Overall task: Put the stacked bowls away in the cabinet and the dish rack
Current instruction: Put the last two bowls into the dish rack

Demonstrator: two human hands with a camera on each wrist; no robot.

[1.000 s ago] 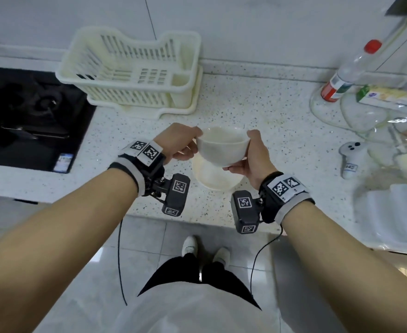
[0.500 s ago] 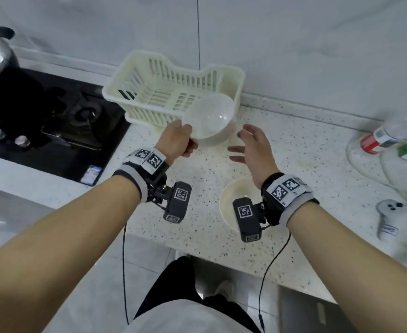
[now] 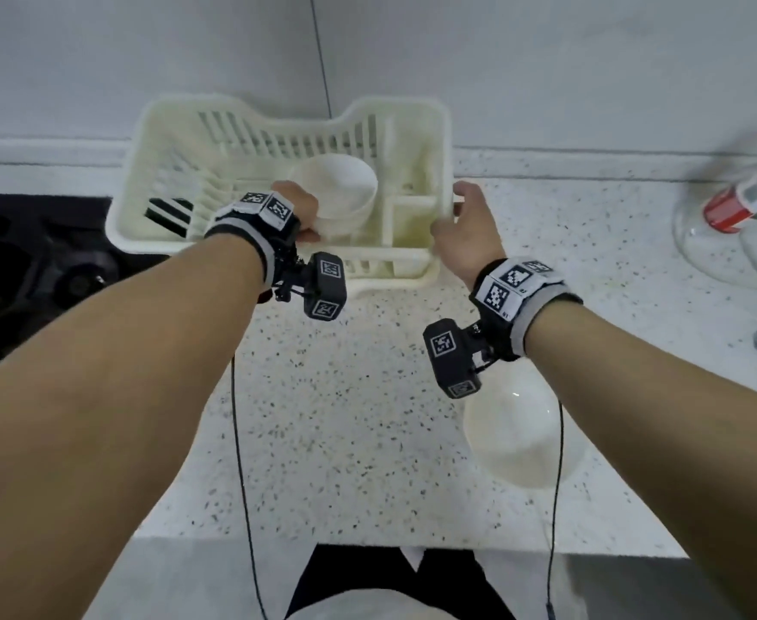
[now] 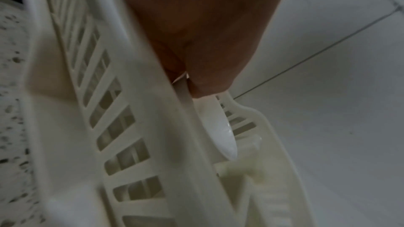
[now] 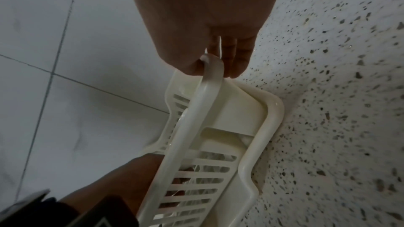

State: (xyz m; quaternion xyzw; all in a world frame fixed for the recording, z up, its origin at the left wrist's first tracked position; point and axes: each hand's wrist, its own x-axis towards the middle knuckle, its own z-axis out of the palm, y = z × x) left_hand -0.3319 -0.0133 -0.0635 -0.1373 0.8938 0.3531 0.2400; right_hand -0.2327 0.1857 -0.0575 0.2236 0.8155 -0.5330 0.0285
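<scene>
Bowl (image 3: 338, 194) tilted inside dish rack (image 3: 188, 140) — left hand (image 3: 298, 210) pinching its rim, right hand (image 3: 463, 230) gripping the rack's edge.

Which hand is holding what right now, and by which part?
Left hand grips the white bowl by its near rim, inside the dish rack. Right hand holds the rack's right rim.

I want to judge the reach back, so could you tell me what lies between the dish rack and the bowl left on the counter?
In the head view only bare speckled counter lies between the dish rack and the bowl, crossed above by the right wrist's camera.
</scene>
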